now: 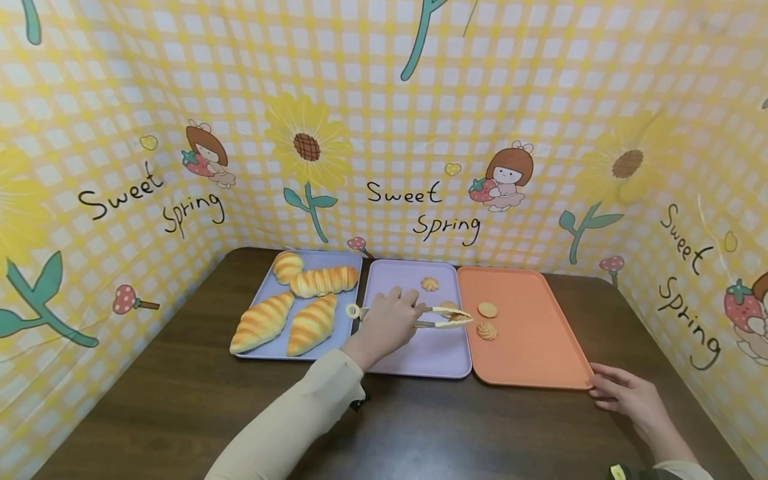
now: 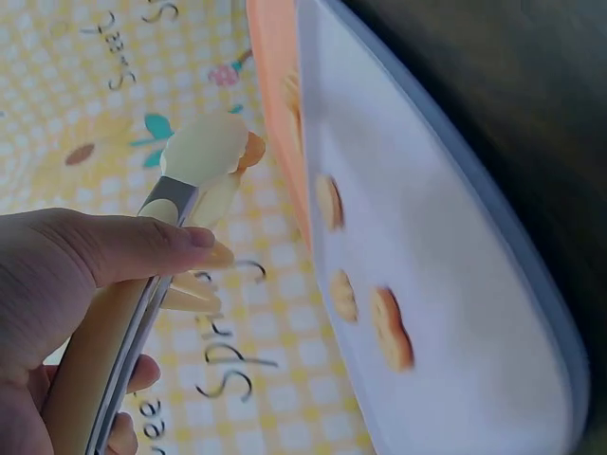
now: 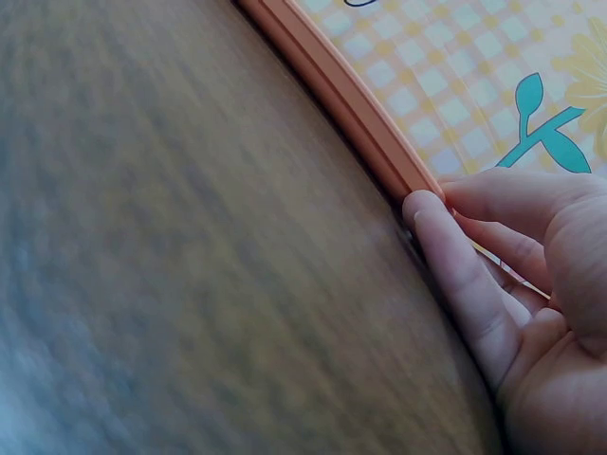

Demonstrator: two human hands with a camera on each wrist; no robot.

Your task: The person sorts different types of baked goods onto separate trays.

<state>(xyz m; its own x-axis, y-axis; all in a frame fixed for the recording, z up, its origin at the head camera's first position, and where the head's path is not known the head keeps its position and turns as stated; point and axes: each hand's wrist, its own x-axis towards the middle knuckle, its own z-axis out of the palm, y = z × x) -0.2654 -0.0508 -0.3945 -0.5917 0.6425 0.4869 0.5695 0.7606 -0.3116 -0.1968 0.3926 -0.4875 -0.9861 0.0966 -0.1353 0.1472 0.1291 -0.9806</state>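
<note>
My left hand (image 1: 390,321) grips a pair of tongs (image 2: 109,351) with cream tips over the purple tray (image 1: 414,360). Between the tips sits a small cookie (image 2: 253,152), mostly covered by them. The tips point toward the orange tray (image 1: 534,333), where a round cookie (image 1: 487,309) and a swirled cookie (image 1: 487,331) lie near its left edge. On the purple tray, a flower-shaped cookie (image 1: 429,285) lies toward the back; more cookies (image 2: 392,329) show in the left wrist view. My right hand (image 1: 630,400) pinches the orange tray's near right corner between thumb and fingers.
A blue tray (image 1: 342,347) on the left bears several bread pieces (image 1: 263,323), side by side with the purple tray. All the trays rest on a dark wooden table (image 1: 420,427). A yellow checked cloth (image 1: 384,133) hangs behind and at both sides.
</note>
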